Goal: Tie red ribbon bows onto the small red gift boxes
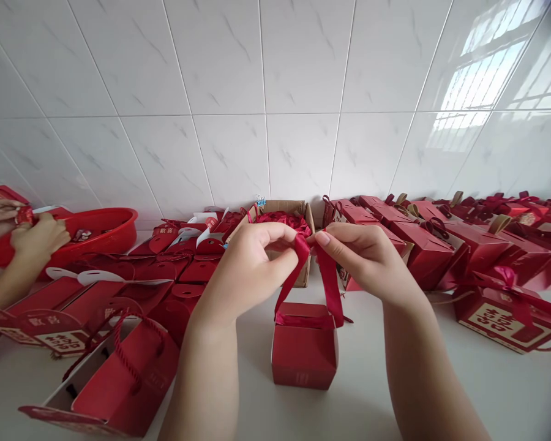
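Note:
A small red box [304, 355] stands on the white table below my hands. Dark red ribbon [330, 285] runs through its top, and both ends rise toward my fingers. My left hand [261, 260] pinches the ribbon between thumb and fingers above the box. Close beside it, my right hand [360, 254] also has thumb and fingertips closed on the ribbon. The fingertips of the two hands nearly meet, and a loop of ribbon hangs between them and the box. Part of the ribbon is hidden behind the fingers.
Behind my hands, a cardboard box [308, 214] holds red ribbons. Rows of red boxes [422, 245] stand at right, with a ribboned box [509, 315] before them. Open boxes [128, 380] lie at left, near a red basin [119, 229] and another person's hands [39, 236].

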Tool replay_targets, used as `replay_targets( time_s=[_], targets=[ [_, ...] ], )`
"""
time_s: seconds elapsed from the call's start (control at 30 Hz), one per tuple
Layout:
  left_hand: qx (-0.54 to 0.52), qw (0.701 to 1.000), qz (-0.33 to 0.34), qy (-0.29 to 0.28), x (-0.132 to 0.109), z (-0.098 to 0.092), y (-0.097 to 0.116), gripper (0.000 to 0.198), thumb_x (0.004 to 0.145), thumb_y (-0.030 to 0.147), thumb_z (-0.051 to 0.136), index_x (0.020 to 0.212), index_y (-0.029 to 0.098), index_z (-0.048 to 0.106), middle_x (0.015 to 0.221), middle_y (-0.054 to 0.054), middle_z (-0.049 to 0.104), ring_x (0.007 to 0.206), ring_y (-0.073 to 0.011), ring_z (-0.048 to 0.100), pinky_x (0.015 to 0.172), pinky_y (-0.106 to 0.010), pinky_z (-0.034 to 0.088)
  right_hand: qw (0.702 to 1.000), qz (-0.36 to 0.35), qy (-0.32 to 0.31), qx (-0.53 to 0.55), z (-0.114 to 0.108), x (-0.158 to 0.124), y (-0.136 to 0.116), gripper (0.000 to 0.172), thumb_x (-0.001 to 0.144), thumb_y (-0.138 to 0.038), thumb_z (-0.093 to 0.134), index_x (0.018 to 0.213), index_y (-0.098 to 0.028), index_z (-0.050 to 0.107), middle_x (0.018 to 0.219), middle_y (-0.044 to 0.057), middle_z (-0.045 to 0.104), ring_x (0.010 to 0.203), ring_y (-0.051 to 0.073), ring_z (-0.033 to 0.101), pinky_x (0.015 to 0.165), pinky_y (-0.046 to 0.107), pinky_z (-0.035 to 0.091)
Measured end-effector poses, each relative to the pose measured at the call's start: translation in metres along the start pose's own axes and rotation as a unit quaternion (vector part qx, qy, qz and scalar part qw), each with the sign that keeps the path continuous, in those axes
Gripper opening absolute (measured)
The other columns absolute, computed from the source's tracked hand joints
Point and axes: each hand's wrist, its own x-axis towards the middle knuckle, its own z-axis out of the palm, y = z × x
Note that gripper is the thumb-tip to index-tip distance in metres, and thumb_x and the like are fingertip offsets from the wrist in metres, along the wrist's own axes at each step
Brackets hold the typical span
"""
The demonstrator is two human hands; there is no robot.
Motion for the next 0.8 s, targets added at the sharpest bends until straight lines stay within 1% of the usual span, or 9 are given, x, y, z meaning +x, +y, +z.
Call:
replay_targets(
  time_s=[0.1, 0.2, 0.3, 0.4, 0.47, 0.53, 0.67, 0.73, 0.8],
  targets=[
    [0.029, 1.000, 0.007, -0.007, -0.001, -0.003, -0.001, 0.016, 0.081, 0.017, 0.054, 0.071, 0.020, 0.067, 0.065, 0.000, 0.064, 0.064, -0.0143, 0.059, 0.056, -0.024, 0.047, 1.000, 0.011, 0.002, 0.023, 0.001, 0.001, 0.001, 0.035, 0.092, -0.033, 0.052, 0.060, -0.017, 0.048, 0.058, -0.003, 0.038, 0.054, 0.009, 0.031, 0.048, 0.025, 0.025],
    [0.026, 0.999, -0.007, -0.025, -0.001, -0.005, -0.001, 0.015, 0.082, 0.018, 0.053, 0.072, 0.019, 0.065, 0.072, 0.000, 0.067, 0.074, -0.0148, 0.062, 0.068, -0.026, 0.050, 0.999, 0.009, 0.003, 0.032, 0.001, 0.001, 0.003, 0.035, 0.091, -0.033, 0.053, 0.061, -0.017, 0.051, 0.058, -0.003, 0.040, 0.055, 0.009, 0.033, 0.049, 0.025, 0.027],
    [-0.006, 0.999, -0.023, -0.035, -0.002, -0.006, 0.001, 0.008, 0.081, 0.017, 0.055, 0.076, 0.019, 0.061, 0.074, 0.001, 0.066, 0.076, -0.0137, 0.064, 0.072, -0.025, 0.051, 0.998, 0.008, 0.006, 0.056, 0.001, 0.002, 0.004, 0.031, 0.091, -0.034, 0.053, 0.068, -0.017, 0.062, 0.064, 0.000, 0.052, 0.061, 0.011, 0.045, 0.056, 0.025, 0.037],
    [-0.016, 1.000, -0.017, -0.001, -0.002, -0.006, 0.002, 0.004, 0.080, 0.015, 0.057, 0.080, 0.019, 0.056, 0.076, 0.001, 0.066, 0.075, -0.0120, 0.063, 0.070, -0.024, 0.051, 0.995, 0.017, 0.033, 0.094, -0.002, 0.002, 0.006, 0.026, 0.090, -0.037, 0.055, 0.081, -0.020, 0.072, 0.077, 0.004, 0.063, 0.076, 0.015, 0.057, 0.069, 0.028, 0.046],
    [-0.002, 0.999, -0.003, 0.033, -0.003, -0.006, 0.003, 0.006, 0.080, 0.013, 0.057, 0.081, 0.019, 0.055, 0.079, 0.001, 0.066, 0.076, -0.0114, 0.063, 0.070, -0.023, 0.050, 0.990, 0.026, 0.054, 0.125, -0.004, 0.002, 0.009, 0.024, 0.089, -0.038, 0.057, 0.086, -0.021, 0.074, 0.081, 0.004, 0.067, 0.081, 0.016, 0.061, 0.073, 0.029, 0.049],
    [0.014, 0.998, 0.012, 0.056, -0.003, -0.006, 0.003, 0.008, 0.080, 0.012, 0.057, 0.082, 0.019, 0.055, 0.081, 0.001, 0.066, 0.078, -0.0112, 0.063, 0.070, -0.022, 0.049, 0.984, 0.047, 0.056, 0.163, -0.006, 0.003, 0.012, 0.025, 0.088, -0.040, 0.058, 0.088, -0.021, 0.075, 0.084, 0.005, 0.069, 0.082, 0.017, 0.063, 0.075, 0.029, 0.052],
    [0.025, 0.998, 0.023, 0.057, -0.004, -0.005, 0.002, 0.007, 0.080, 0.012, 0.056, 0.082, 0.019, 0.056, 0.081, 0.001, 0.066, 0.077, -0.0110, 0.063, 0.068, -0.021, 0.049, 0.963, 0.101, 0.013, 0.248, -0.004, 0.003, 0.014, 0.028, 0.090, -0.043, 0.054, 0.091, -0.021, 0.071, 0.083, 0.004, 0.068, 0.075, 0.015, 0.065, 0.073, 0.030, 0.054],
    [0.024, 0.998, 0.022, 0.056, -0.004, -0.005, 0.002, 0.007, 0.081, 0.012, 0.056, 0.082, 0.019, 0.056, 0.080, 0.001, 0.066, 0.076, -0.0109, 0.063, 0.067, -0.021, 0.049, 0.955, 0.111, 0.004, 0.276, -0.001, 0.004, 0.014, 0.027, 0.091, -0.044, 0.053, 0.089, -0.022, 0.067, 0.081, 0.001, 0.066, 0.067, 0.012, 0.063, 0.066, 0.028, 0.055],
    [0.026, 0.998, 0.024, 0.061, -0.003, -0.004, 0.002, 0.007, 0.081, 0.011, 0.056, 0.083, 0.018, 0.056, 0.081, 0.001, 0.066, 0.077, -0.0110, 0.063, 0.067, -0.021, 0.049, 0.952, 0.110, 0.007, 0.287, 0.002, 0.004, 0.012, 0.026, 0.091, -0.044, 0.052, 0.083, -0.021, 0.062, 0.077, -0.001, 0.062, 0.058, 0.010, 0.060, 0.058, 0.024, 0.052]
  ],
)
